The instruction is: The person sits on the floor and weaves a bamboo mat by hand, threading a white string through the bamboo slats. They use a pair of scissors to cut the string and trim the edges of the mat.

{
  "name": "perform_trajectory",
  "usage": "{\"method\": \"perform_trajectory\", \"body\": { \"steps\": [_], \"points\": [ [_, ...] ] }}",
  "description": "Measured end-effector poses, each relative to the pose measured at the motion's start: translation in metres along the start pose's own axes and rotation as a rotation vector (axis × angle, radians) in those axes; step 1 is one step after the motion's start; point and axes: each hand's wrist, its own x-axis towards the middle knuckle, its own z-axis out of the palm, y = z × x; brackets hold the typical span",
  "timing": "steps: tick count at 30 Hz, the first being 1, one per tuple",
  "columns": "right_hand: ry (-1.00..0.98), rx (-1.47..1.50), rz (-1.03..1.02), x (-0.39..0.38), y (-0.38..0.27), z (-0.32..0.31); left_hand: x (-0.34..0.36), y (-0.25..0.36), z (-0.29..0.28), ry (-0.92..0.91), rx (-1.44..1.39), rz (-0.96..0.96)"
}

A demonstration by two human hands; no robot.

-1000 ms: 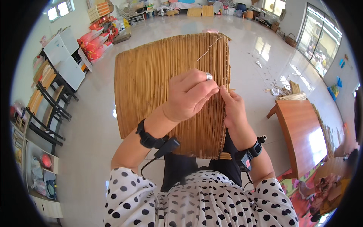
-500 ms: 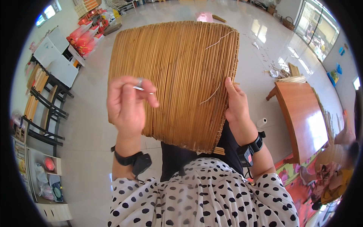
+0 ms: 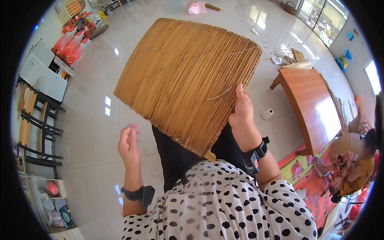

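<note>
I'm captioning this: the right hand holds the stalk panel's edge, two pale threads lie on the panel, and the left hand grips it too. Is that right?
Not quite: the head view shows the left hand apart from the stalk panel, to its lower left. The right hand does hold the edge, and two pale threads lie on the panel.

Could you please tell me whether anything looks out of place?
A white cylindrical roll lies sideways on the glossy pale tiled floor, perhaps dropped; two loose white threads trail over the brown reed panel, looking untidy.
</note>
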Motion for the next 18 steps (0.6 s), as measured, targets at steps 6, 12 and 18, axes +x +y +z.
{"method": "perform_trajectory", "body": {
  "steps": [6, 12, 18],
  "points": [
    [-0.130, -0.017, -0.183, -0.020, 0.000, 0.012, 0.007, 0.062, 0.046, -0.360, -0.238, 0.058],
    [-0.253, -0.081, -0.442, -0.050, 0.004, 0.025, 0.013, 0.127, 0.121, -0.317, -0.037, 0.473],
    [-0.352, -0.080, -0.467, -0.066, 0.002, 0.028, 0.014, 0.129, 0.150, -0.108, 0.173, 0.660]
  ]
}}
